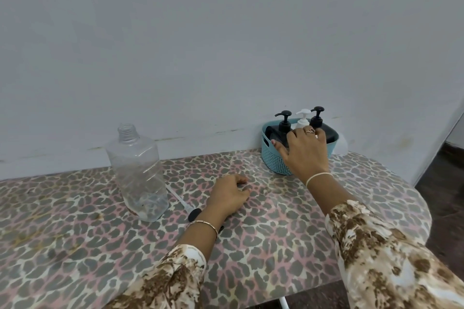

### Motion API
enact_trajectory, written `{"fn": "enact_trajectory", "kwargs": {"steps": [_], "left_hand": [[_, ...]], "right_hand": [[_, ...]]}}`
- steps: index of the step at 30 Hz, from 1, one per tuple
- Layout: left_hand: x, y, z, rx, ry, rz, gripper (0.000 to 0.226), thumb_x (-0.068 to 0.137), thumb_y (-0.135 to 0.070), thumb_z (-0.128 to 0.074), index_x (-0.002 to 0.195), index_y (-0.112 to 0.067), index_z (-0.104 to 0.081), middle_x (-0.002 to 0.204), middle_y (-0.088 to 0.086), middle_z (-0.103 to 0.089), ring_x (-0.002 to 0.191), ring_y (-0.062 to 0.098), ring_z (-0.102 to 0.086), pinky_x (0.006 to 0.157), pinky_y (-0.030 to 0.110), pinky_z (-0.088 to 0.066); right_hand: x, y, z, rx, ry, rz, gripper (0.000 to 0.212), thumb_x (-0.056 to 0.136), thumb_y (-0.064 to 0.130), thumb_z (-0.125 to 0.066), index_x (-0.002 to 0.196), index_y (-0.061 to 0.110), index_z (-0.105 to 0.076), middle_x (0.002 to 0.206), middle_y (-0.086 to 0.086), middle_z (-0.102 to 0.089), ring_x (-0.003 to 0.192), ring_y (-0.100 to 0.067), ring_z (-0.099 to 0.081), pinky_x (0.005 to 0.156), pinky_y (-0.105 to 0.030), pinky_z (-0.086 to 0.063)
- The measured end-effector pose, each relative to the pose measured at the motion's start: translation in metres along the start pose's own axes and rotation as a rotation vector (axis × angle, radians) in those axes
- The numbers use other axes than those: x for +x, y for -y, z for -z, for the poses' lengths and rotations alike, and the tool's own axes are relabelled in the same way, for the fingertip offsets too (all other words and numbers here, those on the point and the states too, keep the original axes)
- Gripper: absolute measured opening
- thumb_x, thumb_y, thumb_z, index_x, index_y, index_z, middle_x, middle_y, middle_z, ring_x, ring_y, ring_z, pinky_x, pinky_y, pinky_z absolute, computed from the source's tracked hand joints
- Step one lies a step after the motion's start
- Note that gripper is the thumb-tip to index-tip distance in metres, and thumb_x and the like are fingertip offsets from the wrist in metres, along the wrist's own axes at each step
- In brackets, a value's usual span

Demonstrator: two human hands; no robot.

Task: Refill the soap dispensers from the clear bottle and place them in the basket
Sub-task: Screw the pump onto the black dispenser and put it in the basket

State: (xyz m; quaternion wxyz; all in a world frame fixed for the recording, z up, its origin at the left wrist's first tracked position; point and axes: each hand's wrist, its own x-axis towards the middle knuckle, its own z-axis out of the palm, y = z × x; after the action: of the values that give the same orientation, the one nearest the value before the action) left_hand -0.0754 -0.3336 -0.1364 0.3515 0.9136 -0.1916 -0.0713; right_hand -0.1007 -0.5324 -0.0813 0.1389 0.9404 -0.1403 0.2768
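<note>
A pale grey wall (200, 32) backs a desk (276, 246) covered in leopard-print cloth. The clear bottle (138, 170) stands uncapped and nearly empty at left-centre, and a loose pump (184, 204) lies just beside it, partly under the left wrist. At the back right, a teal basket (272, 158) holds two black dispensers (285, 123) and a white dispenser (302, 119). The right hand (305, 150) reaches over the basket, fingers spread across the dispensers. The left hand (229, 193) rests on the desk, loosely curled, holding nothing.
</note>
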Motion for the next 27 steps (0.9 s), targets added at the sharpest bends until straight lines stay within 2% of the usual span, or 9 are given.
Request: {"fn": "enact_trajectory", "kwargs": {"steps": [4,7,11,14,18,20,23,25,27], "left_hand": [[0.001,-0.004,0.002,0.024,0.034,-0.004,0.045,0.09,-0.027,-0.065,0.133,-0.013,-0.057,0.136,0.0,-0.059,0.123,0.015,-0.055,0.106,0.026,-0.039],[-0.001,-0.008,0.008,0.013,0.069,-0.008,0.046,0.09,-0.025,-0.066,0.133,-0.011,-0.056,0.135,0.003,-0.059,0.123,0.018,-0.055,0.106,0.027,-0.04],[-0.01,-0.007,0.019,-0.049,0.016,-0.014,0.041,0.092,-0.018,-0.063,0.132,-0.01,-0.057,0.133,0.003,-0.06,0.12,0.016,-0.058,0.107,0.031,-0.043],[-0.025,-0.001,0.032,-0.061,-0.064,-0.028,0.039,0.092,-0.016,-0.062,0.13,-0.01,-0.058,0.13,0.002,-0.063,0.116,0.014,-0.06,0.103,0.024,-0.044],[-0.051,0.009,0.054,-0.131,-0.196,-0.026,0.031,0.091,-0.016,-0.065,0.122,-0.012,-0.065,0.118,0.0,-0.068,0.108,0.012,-0.064,0.099,0.027,-0.048],[-0.067,0.015,0.062,-0.189,-0.274,-0.013,0.024,0.089,-0.013,-0.066,0.114,-0.015,-0.068,0.111,-0.004,-0.07,0.102,0.009,-0.065,0.096,0.024,-0.05],[-0.097,0.03,0.069,-0.194,-0.354,0.027,0.014,0.089,-0.013,-0.066,0.1,-0.02,-0.07,0.098,-0.009,-0.069,0.091,0.004,-0.064,0.085,0.017,-0.048],[-0.117,0.045,0.07,-0.171,-0.385,0.054,0.011,0.089,-0.017,-0.066,0.098,-0.021,-0.071,0.094,-0.008,-0.07,0.09,0.007,-0.065,0.084,0.021,-0.051],[-0.137,0.059,0.072,-0.175,-0.422,0.076,0.011,0.088,-0.018,-0.066,0.097,-0.021,-0.071,0.094,-0.009,-0.07,0.088,0.008,-0.066,0.085,0.028,-0.054]], "right_hand": [[-0.004,0.002,0.006,-0.097,0.051,0.066,0.055,0.096,0.057,-0.03,0.099,0.013,-0.063,0.099,-0.009,-0.066,0.102,-0.028,-0.057,0.097,-0.044,-0.034],[-0.006,0.003,0.009,-0.135,0.093,0.073,0.057,0.096,0.057,-0.032,0.114,0.01,-0.06,0.11,-0.01,-0.064,0.108,-0.028,-0.055,0.099,-0.044,-0.034],[-0.009,0.006,0.011,-0.143,0.177,0.021,0.069,0.095,0.059,-0.033,0.136,0.005,-0.045,0.129,-0.01,-0.056,0.12,-0.028,-0.048,0.101,-0.044,-0.032],[-0.01,0.013,0.018,-0.083,0.243,-0.035,0.077,0.094,0.058,-0.037,0.145,0.002,-0.031,0.143,-0.012,-0.043,0.134,-0.029,-0.035,0.106,-0.046,-0.027],[-0.026,0.039,0.044,0.163,0.281,-0.097,0.083,0.091,0.052,-0.046,0.15,0.002,-0.015,0.155,-0.013,-0.023,0.143,-0.029,-0.02,0.111,-0.049,-0.024],[-0.048,0.063,0.056,0.359,0.258,-0.068,0.077,0.09,0.049,-0.047,0.149,0.007,-0.02,0.154,-0.01,-0.025,0.14,-0.028,-0.024,0.109,-0.049,-0.027],[-0.091,0.104,0.068,0.619,0.345,-0.072,0.074,0.086,0.062,-0.045,0.143,0.016,-0.035,0.149,-0.007,-0.034,0.137,-0.027,-0.031,0.109,-0.05,-0.028],[-0.114,0.127,0.073,0.759,0.454,-0.137,0.082,0.08,0.071,-0.045,0.142,0.018,-0.037,0.146,-0.005,-0.04,0.136,-0.026,-0.034,0.11,-0.052,-0.024],[-0.13,0.145,0.076,0.799,0.513,-0.157,0.092,0.072,0.08,-0.044,0.141,0.019,-0.038,0.144,-0.002,-0.045,0.134,-0.026,-0.037,0.11,-0.053,-0.022]]}}
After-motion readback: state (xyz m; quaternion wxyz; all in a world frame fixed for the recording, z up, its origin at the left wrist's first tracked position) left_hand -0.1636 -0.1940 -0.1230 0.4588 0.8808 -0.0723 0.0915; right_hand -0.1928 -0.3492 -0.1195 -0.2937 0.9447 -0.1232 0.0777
